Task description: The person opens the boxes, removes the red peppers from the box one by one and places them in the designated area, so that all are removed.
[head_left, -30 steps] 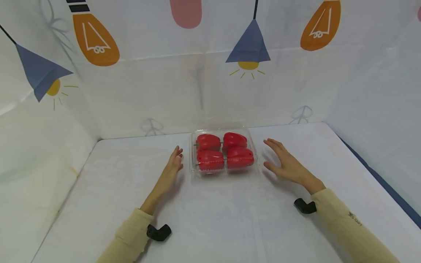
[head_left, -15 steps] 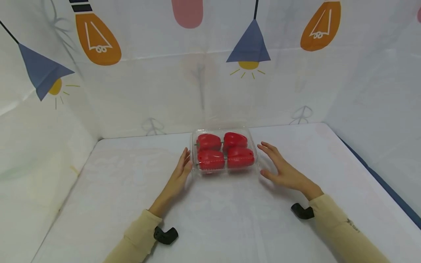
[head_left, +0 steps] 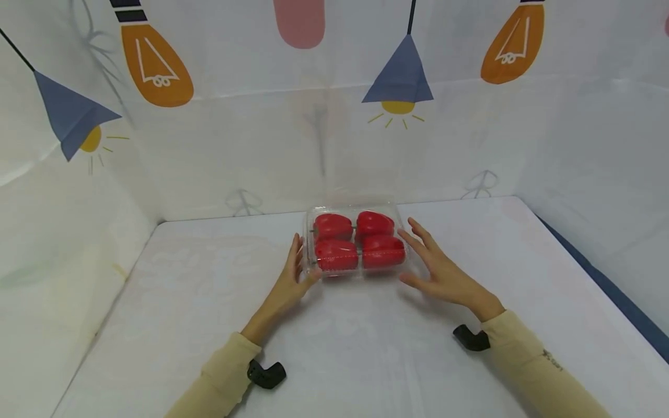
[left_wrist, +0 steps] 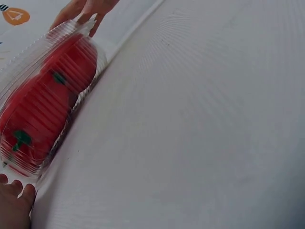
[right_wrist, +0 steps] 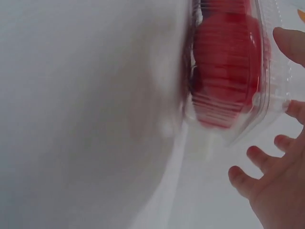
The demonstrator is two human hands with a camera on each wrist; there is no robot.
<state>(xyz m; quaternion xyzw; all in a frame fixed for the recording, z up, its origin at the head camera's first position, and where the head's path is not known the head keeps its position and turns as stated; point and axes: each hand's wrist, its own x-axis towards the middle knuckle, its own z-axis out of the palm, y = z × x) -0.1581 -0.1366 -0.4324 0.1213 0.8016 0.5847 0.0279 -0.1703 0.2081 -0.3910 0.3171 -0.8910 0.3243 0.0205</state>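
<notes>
A clear plastic clamshell box [head_left: 355, 207] with several red bell peppers [head_left: 336, 255] stands toward the back of the white table. Green stems [left_wrist: 21, 138] show through its ribbed side in the left wrist view. My left hand [head_left: 286, 285] lies along the box's left side, fingers extended and thumb at the front left corner. On the other side, my right hand [head_left: 444, 280] is spread, its fingers at the right edge and the thumb near the front right corner. In the right wrist view, these fingers [right_wrist: 259, 160] are apart around the box's end.
The white-covered table [head_left: 345, 348] meets a white fabric backdrop [head_left: 251, 145] printed with lamps and bulbs just behind the box. White fabric also rises at both sides. A black angled piece [head_left: 266, 374] sits at each wrist.
Both hands have moved inward to the sides of the box, the left one rightward and the right one leftward. The box keeps its place on the table.
</notes>
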